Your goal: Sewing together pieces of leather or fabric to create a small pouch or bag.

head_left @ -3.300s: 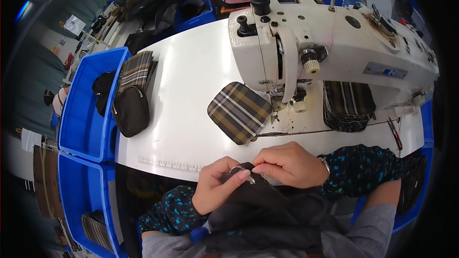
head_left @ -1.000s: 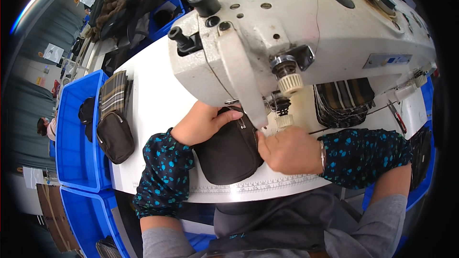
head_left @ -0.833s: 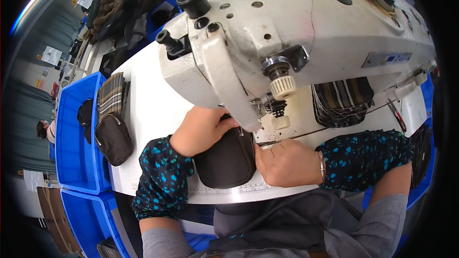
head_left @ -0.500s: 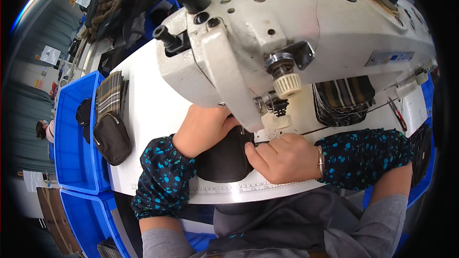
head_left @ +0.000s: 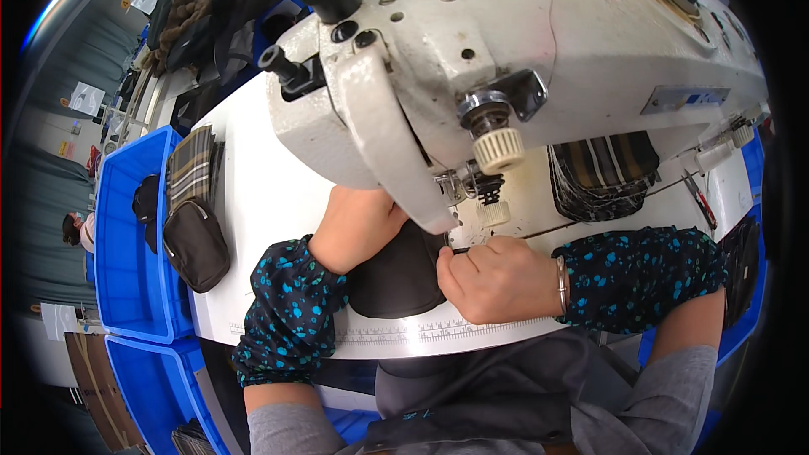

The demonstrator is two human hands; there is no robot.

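A dark brown-black fabric pouch [head_left: 394,280] lies on the white table below the needle area of a white sewing machine [head_left: 421,76]. At the pouch's upper left, my left hand [head_left: 358,226] is bent over it and grips it, with the fingertips partly hidden behind the machine head. My right hand [head_left: 501,280], fingers curled, pinches the pouch's right edge close to the presser foot. The needle point and the seam under it are hidden by the machine head.
Plaid fabric pieces [head_left: 602,173] are stacked right of the needle, with red-handled snips [head_left: 701,202] beyond. On the left, a finished-looking dark pouch [head_left: 196,244] and plaid pieces [head_left: 192,167] sit beside a blue bin [head_left: 126,286]. A ruler strip [head_left: 421,334] runs along the table's front edge.
The whole view has shifted slightly, so the machine appears further left. The fingers of my right hand are curled in more tightly. The pouch stays between both hands, its zipper end now less visible.
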